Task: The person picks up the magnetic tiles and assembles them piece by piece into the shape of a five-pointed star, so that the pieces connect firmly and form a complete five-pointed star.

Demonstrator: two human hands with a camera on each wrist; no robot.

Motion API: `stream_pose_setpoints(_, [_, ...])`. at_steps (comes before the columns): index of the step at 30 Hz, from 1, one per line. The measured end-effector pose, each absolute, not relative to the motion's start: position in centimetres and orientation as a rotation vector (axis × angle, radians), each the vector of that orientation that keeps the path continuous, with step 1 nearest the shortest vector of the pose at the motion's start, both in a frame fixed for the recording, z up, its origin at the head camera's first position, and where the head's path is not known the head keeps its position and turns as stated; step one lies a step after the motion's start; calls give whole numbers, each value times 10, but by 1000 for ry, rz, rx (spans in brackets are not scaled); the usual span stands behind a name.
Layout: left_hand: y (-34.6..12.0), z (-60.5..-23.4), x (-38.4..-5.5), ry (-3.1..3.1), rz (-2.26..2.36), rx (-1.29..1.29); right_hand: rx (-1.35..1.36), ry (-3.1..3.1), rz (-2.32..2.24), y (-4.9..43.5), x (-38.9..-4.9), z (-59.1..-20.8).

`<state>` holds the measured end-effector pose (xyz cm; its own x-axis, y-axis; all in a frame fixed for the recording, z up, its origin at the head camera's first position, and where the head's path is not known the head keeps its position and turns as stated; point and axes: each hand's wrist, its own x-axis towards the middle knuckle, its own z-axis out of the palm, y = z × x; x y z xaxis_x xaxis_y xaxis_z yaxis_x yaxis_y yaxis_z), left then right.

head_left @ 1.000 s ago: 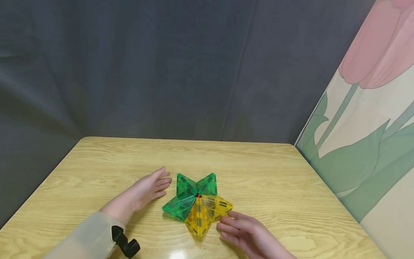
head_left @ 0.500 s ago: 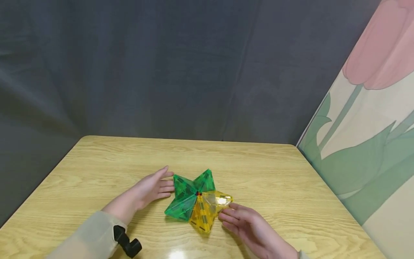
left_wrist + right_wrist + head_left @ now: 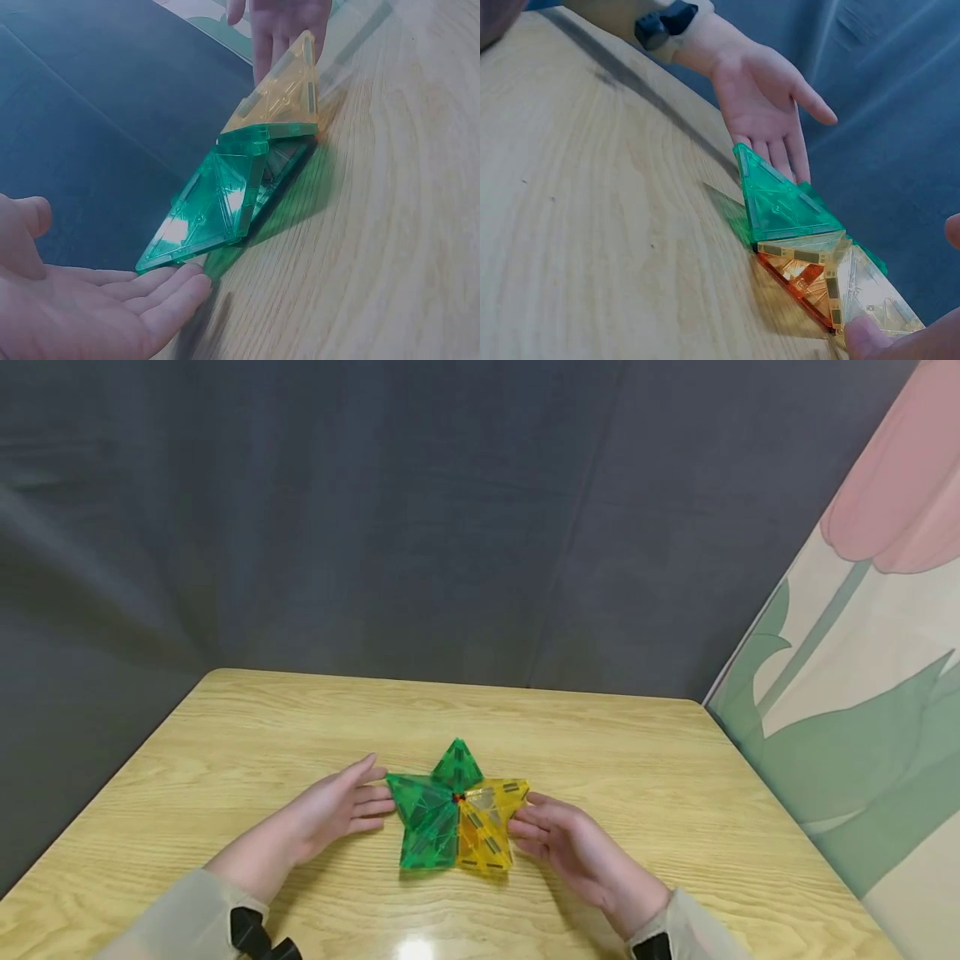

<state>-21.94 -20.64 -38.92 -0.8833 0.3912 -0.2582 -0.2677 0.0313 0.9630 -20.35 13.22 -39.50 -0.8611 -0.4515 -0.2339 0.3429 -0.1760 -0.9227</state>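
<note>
A five-pointed star of translucent magnetic tiles (image 3: 431, 831) sits on the wooden table, green at the left and top, yellow at the lower right. My left hand (image 3: 333, 810) is beside its left green point, and in the left wrist view the straight fingers (image 3: 161, 296) touch that point's edge from below. On the other side, my right hand (image 3: 573, 847) has its fingertips at the yellow point. In the right wrist view a fingertip (image 3: 862, 334) lies against a yellow tile (image 3: 874, 292). Neither hand is curled round the star.
The wooden table (image 3: 300, 718) has a dark curtain (image 3: 420, 527) behind it. A wall panel with a painted tulip (image 3: 877, 693) borders the table's right edge. Black camera mounts (image 3: 258, 935) are on the wrists.
The star has turned clockwise, so one green point now faces away from me and the yellow points have swung left at the near side. My right hand has moved slightly forward; the view has shifted a little.
</note>
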Motion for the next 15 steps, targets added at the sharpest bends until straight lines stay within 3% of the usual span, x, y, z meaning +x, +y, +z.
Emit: stream_pose_setpoints(15, [-215, -386, -215, 1893, 1941, 107, -135, 1716, -1989, 137, -208, -394])
